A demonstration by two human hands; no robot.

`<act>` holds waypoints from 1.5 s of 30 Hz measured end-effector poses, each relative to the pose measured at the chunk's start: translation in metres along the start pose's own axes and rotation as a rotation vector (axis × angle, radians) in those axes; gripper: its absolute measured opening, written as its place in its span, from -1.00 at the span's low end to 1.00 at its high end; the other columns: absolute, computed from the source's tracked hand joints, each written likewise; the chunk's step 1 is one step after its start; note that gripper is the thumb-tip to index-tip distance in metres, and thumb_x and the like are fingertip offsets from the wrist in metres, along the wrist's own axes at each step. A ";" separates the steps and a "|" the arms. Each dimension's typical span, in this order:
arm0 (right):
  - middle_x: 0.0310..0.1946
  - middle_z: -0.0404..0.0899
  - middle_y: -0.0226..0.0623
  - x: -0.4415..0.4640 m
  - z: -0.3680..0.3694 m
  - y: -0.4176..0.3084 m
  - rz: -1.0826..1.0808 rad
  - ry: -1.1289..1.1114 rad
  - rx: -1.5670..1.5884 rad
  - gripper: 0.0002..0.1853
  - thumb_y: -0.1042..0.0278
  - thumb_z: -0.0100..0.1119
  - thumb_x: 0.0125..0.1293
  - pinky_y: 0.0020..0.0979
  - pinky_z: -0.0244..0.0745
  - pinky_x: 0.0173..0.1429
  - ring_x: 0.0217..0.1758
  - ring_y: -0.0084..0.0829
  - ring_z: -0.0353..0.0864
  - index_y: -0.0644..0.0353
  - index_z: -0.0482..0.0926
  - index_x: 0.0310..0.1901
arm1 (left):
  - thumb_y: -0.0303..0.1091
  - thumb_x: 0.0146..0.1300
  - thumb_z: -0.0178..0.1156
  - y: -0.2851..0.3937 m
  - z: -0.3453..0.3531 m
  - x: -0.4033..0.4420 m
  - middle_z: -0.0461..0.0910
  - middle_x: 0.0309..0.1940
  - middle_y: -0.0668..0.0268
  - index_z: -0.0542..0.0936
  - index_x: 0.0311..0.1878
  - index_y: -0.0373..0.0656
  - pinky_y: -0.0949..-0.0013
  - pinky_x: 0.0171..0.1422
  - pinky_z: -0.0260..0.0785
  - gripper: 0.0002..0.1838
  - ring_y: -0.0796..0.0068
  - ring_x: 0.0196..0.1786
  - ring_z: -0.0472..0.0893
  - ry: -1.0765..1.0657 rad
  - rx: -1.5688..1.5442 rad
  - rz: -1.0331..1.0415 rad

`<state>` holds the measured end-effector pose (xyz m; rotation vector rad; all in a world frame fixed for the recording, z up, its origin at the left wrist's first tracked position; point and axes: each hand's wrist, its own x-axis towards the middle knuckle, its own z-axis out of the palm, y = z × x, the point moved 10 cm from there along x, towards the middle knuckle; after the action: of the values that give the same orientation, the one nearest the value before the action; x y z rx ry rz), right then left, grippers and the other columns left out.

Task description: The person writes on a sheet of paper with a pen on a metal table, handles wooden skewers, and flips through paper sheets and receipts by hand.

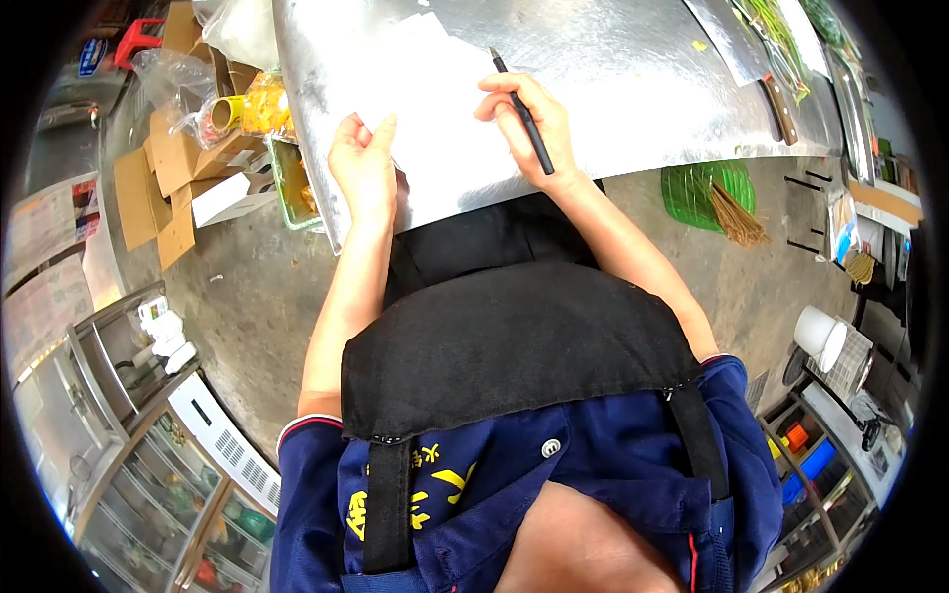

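My right hand [541, 124] is closed round a black pen [537, 143], which slants with its upper end toward the far side of the metal table [613, 114]. Close to the table's left edge is my left hand [362, 168], its fingers loosely curled and thumb apart, with nothing visible between them. White paper [420, 59] lies on the table beyond my hands. Glare washes out most of its outline, so I cannot tell whether either hand touches it.
At the table's right lies a knife with a wooden handle [781, 111], near green vegetables [766, 25]. Cardboard boxes [173, 163] and a green crate [289, 183] stand on the left. Below the table's right side is a green basket [692, 193] with a brown bristle bundle [736, 217].
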<state>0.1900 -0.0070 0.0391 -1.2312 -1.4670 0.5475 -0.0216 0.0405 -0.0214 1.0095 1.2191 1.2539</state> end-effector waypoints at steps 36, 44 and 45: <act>-0.37 0.66 -0.40 -0.005 -0.004 0.020 0.174 0.021 0.087 -0.75 0.55 -0.01 0.28 -0.65 0.34 -0.25 -0.40 -0.75 0.42 0.22 0.47 0.00 | -0.61 0.29 0.14 0.006 -0.003 -0.003 0.63 -0.22 0.18 0.47 -0.09 -0.44 0.53 -0.07 0.41 -0.84 0.57 -0.18 0.59 0.108 -0.082 0.017; -0.16 0.67 -0.25 -0.003 -0.007 0.027 0.221 0.116 0.036 -0.66 0.52 0.11 0.21 -0.44 0.53 -0.10 -0.21 -0.43 0.66 0.15 0.43 0.04 | -0.58 0.29 0.18 0.006 -0.003 -0.002 0.61 -0.23 0.24 0.47 -0.18 -0.39 0.51 -0.04 0.40 -0.89 0.59 -0.18 0.56 0.046 -0.118 -0.017; -0.14 0.67 -0.24 -0.002 -0.006 0.026 0.212 0.108 0.021 -0.65 0.52 0.13 0.21 -0.43 0.54 -0.10 -0.20 -0.41 0.66 0.16 0.42 0.05 | -0.58 0.29 0.18 0.008 -0.001 -0.004 0.61 -0.23 0.24 0.47 -0.17 -0.38 0.51 -0.03 0.40 -0.89 0.59 -0.18 0.56 0.050 -0.125 -0.023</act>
<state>0.2051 -0.0011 0.0174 -1.3876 -1.2455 0.6262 -0.0235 0.0377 -0.0131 0.8753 1.1725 1.3270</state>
